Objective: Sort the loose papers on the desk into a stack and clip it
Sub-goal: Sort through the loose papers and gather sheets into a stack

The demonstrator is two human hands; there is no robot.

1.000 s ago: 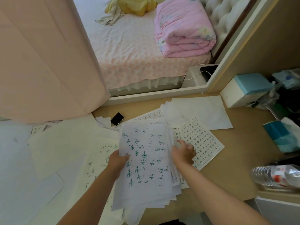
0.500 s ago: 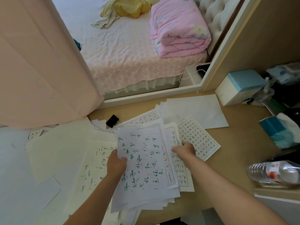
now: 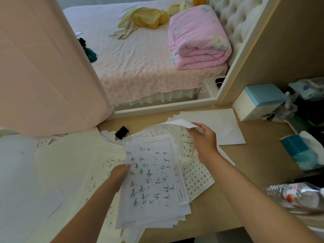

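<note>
My left hand (image 3: 119,174) grips stack of green-inked white sheets (image 3: 152,183) by edge; my right hand (image 3: 204,139) pinches curling printed sheet (image 3: 177,126) at corner. Light, floppy, slippery, I reckon; hold by edges.

Fingers of left hand (image 3: 119,174) beneath paper stack (image 3: 152,186).

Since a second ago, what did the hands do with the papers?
The right hand left the gridded page beside the stack, pinched a sheet by its corner and lifted it up and away from the person. The left hand still grips the stack's left edge, and the binder clip still lies on the desk behind the papers.
</note>
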